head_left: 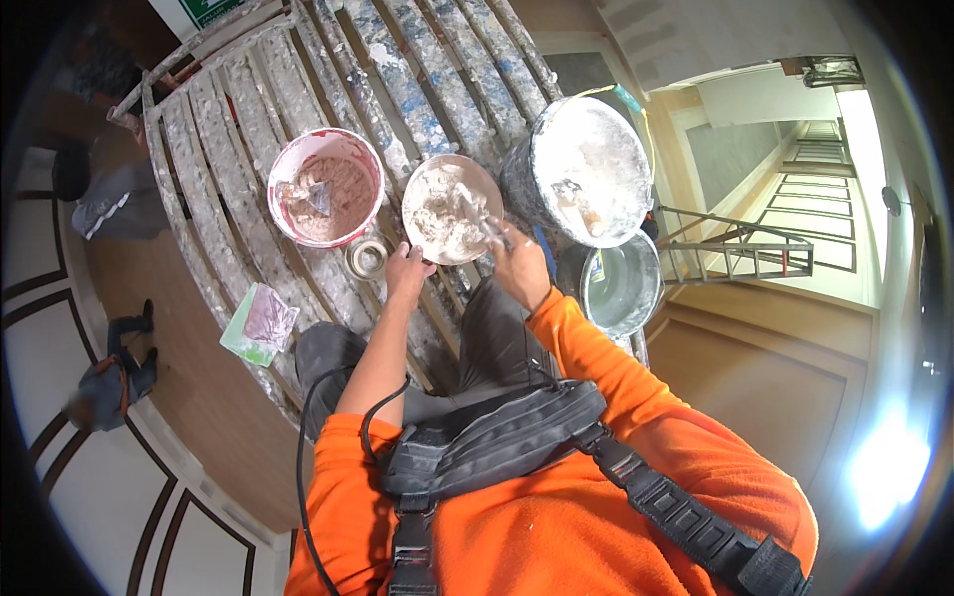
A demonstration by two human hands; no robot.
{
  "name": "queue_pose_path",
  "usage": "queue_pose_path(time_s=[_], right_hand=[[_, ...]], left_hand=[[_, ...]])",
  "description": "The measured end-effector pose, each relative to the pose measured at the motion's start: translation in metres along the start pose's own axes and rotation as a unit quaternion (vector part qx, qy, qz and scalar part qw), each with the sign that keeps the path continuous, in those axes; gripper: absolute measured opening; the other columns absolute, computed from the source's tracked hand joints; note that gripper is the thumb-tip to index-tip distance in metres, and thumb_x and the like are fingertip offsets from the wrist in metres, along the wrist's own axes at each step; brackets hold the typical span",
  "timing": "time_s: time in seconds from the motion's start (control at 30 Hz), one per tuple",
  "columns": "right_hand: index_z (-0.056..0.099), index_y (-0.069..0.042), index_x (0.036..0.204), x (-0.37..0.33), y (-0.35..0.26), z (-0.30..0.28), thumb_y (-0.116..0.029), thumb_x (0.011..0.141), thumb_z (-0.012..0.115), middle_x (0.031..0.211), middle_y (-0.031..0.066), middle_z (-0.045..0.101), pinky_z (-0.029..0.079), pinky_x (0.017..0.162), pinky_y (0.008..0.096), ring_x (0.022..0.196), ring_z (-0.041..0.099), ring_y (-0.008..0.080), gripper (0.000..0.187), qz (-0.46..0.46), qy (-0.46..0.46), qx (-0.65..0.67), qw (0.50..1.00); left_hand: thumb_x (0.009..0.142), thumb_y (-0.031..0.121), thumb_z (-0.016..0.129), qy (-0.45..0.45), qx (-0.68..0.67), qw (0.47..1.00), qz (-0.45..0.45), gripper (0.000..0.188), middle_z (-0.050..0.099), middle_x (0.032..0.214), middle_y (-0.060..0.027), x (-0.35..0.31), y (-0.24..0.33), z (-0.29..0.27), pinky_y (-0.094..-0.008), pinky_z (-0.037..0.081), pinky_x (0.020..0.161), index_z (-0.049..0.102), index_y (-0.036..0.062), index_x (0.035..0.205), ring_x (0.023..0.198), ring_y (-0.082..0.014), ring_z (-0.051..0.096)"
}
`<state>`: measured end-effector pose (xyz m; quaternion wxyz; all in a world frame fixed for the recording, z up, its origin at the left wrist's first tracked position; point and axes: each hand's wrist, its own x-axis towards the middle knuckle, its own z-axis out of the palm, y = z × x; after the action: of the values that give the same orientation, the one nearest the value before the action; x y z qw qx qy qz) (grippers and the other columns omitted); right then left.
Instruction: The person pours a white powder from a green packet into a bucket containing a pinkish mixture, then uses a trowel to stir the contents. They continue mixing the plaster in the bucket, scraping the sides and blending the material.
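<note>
A round pale bowl (415,221) holds a lumpy off-white paste (442,204). My left hand (407,272) is closed on the bowl's near rim. In my right hand (519,260) is a putty knife (471,209), its blade down in the paste; the fingers hide most of its handle. To the left stands a white bucket with a red-smeared rim (280,221), part full of pinkish paste, with a flat blade (319,198) stuck in it. A roll of tape (367,257) lies between bucket and bowl. Close on the right is a large dark bucket (527,179) of white powder.
A bucket of cloudy water (624,288) stands beside the powder bucket. Green and purplish sheets (260,326) lie at the left edge of the splattered slatted platform (229,179). A ladder (735,243) is at right. Another person (104,382) is far below, left.
</note>
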<state>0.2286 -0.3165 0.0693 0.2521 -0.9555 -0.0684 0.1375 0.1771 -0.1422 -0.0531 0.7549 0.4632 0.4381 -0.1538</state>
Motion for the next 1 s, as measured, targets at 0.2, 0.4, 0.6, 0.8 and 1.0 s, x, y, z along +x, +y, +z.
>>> queue_pose_path(time_s=[0.2, 0.4, 0.6, 0.8, 1.0], right_hand=[[0.056, -0.008, 0.136, 0.003, 0.004, 0.048, -0.018, 0.089, 0.060, 0.098, 0.0263, 0.068, 0.056, 0.078, 0.0469, 0.088, 0.069, 0.0409, 0.048, -0.080, -0.093, -0.180, 0.976], [0.060, -0.009, 0.132, -0.020, -0.012, 0.023, -0.019, 0.088, 0.060, 0.098, 0.0242, 0.069, 0.057, 0.075, 0.0468, 0.086, 0.070, 0.0392, 0.045, -0.052, -0.098, -0.158, 0.981], [0.072, 0.001, 0.102, 0.047, 0.002, 0.007, -0.033, 0.093, 0.058, 0.094, 0.0281, 0.071, 0.058, 0.080, 0.0479, 0.088, 0.071, 0.0409, 0.038, 0.071, -0.151, -0.136, 0.977], [0.072, 0.004, 0.097, 0.089, -0.009, 0.015, -0.025, 0.089, 0.058, 0.093, 0.0258, 0.072, 0.058, 0.080, 0.0453, 0.090, 0.072, 0.0399, 0.033, 0.025, -0.117, -0.198, 0.973], [0.060, -0.004, 0.127, 0.019, -0.021, 0.048, -0.012, 0.088, 0.057, 0.099, 0.0229, 0.069, 0.058, 0.071, 0.0450, 0.084, 0.072, 0.0371, 0.039, -0.096, -0.124, -0.258, 0.953]], left_hand=[[0.099, 0.011, 0.053, -0.025, 0.085, 0.996, 0.021, 0.040, 0.069, 0.107, -0.0154, 0.004, -0.022, 0.001, -0.0293, 0.057, 0.069, 0.054, -0.0112, 0.133, 0.076, -0.0183, 0.069], [0.100, 0.010, 0.055, -0.004, 0.025, 1.000, 0.014, 0.044, 0.065, 0.113, -0.0142, -0.012, -0.019, 0.005, -0.0297, 0.059, 0.070, 0.046, -0.0100, 0.139, 0.080, -0.0156, 0.067], [0.101, 0.009, 0.054, -0.021, 0.074, 0.996, 0.034, 0.049, 0.063, 0.114, -0.0135, -0.013, -0.004, 0.002, -0.0297, 0.059, 0.074, 0.040, -0.0072, 0.145, 0.087, -0.0165, 0.065], [0.102, 0.010, 0.054, -0.009, 0.030, 0.999, 0.021, 0.058, 0.064, 0.115, -0.0136, -0.008, -0.018, 0.006, -0.0303, 0.059, 0.076, 0.031, -0.0103, 0.150, 0.092, -0.0165, 0.064], [0.104, 0.012, 0.053, -0.012, -0.035, 0.999, 0.009, 0.044, 0.065, 0.110, -0.0070, -0.001, -0.026, -0.001, -0.0295, 0.058, 0.075, 0.046, -0.0032, 0.145, 0.086, -0.0136, 0.063]])
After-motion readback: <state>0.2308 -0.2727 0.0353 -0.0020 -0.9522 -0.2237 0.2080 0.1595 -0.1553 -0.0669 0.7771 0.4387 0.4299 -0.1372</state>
